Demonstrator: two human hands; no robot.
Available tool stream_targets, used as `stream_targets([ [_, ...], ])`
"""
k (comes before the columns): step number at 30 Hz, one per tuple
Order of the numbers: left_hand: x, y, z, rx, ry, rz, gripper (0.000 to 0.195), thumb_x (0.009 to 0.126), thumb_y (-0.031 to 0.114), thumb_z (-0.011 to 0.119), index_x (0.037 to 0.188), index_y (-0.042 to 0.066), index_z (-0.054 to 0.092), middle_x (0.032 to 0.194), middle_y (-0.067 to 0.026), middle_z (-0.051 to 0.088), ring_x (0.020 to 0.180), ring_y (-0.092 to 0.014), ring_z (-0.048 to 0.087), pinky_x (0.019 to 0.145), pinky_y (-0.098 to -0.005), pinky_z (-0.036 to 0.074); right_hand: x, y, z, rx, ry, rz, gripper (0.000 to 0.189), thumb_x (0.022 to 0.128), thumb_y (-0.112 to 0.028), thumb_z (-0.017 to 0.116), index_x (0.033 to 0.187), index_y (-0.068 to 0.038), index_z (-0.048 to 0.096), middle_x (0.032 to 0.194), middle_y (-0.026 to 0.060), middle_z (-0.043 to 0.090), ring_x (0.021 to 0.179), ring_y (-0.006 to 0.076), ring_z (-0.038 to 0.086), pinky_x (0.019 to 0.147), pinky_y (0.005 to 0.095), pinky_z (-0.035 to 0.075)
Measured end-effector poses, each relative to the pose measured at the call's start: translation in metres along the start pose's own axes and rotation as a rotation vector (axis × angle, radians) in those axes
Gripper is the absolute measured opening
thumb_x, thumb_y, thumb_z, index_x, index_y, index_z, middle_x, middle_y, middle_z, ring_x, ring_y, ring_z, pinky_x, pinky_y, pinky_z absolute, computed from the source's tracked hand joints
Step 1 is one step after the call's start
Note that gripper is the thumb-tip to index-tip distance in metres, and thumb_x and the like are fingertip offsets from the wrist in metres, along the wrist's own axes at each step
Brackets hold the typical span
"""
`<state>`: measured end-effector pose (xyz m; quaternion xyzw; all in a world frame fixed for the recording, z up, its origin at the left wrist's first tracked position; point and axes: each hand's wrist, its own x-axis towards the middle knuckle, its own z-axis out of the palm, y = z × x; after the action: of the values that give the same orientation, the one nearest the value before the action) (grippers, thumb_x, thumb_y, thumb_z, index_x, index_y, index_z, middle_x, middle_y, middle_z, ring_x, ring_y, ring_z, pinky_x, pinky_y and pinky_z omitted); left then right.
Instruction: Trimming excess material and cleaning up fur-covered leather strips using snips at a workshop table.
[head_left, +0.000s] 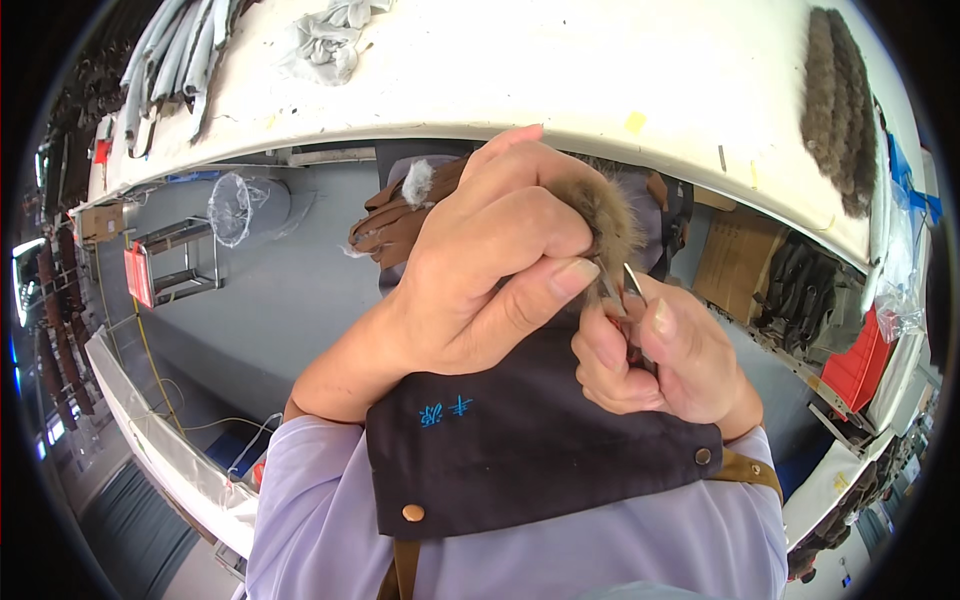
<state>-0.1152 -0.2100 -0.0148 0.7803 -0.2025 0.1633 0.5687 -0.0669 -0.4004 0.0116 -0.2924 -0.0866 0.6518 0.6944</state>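
Observation:
My left hand (502, 247) pinches a tuft of brown fur (604, 214) between thumb and bent fingers, in front of my chest. The rest of that fur piece is hidden behind the hand. In my right hand (660, 352) is a small pair of metal snips (633, 279) with a bit of red near the grip. Its two pointed blades stand apart, just below the fur and beside the left thumbtip. Whether a blade touches the fur is unclear. Brown garment pieces (397, 217) with a white fluffy wad (418, 184) on them lie beyond my left wrist.
The white worktable (480, 82) curves across beyond my hands. It bears grey rolled strips (176, 60), crumpled pale cloth (330, 41) and dark fur strips (836, 112). A lined bin (247, 208) and a metal-framed stool (176, 259) stand left; a red crate (859, 364) is at right.

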Motion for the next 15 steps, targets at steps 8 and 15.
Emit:
stream_targets([
  [8,-0.0022,-0.0032,0.0014,-0.065,0.016,-0.002,0.021,0.090,0.024,0.048,0.082,0.005,0.045,0.090,-0.0217,0.055,0.087,-0.030,0.056,0.102,-0.0500,0.025,0.0000,0.0014,-0.0028,0.053,0.028,0.000,0.043,0.094,-0.043,0.036,0.075,-0.005,0.039,0.058,-0.0004,0.033,0.047,0.0059,0.027,0.041,0.0207,0.022],
  [15,-0.0028,-0.0023,0.0010,-0.083,0.014,-0.013,0.022,0.090,0.026,0.048,0.082,0.005,0.045,0.092,-0.0222,0.055,0.088,-0.030,0.056,0.102,-0.0505,0.025,0.0003,0.0000,-0.0003,0.009,0.015,0.019,0.044,0.094,-0.044,0.036,0.073,-0.006,0.037,0.057,-0.0005,0.032,0.047,0.0061,0.026,0.041,0.0209,0.022],
])
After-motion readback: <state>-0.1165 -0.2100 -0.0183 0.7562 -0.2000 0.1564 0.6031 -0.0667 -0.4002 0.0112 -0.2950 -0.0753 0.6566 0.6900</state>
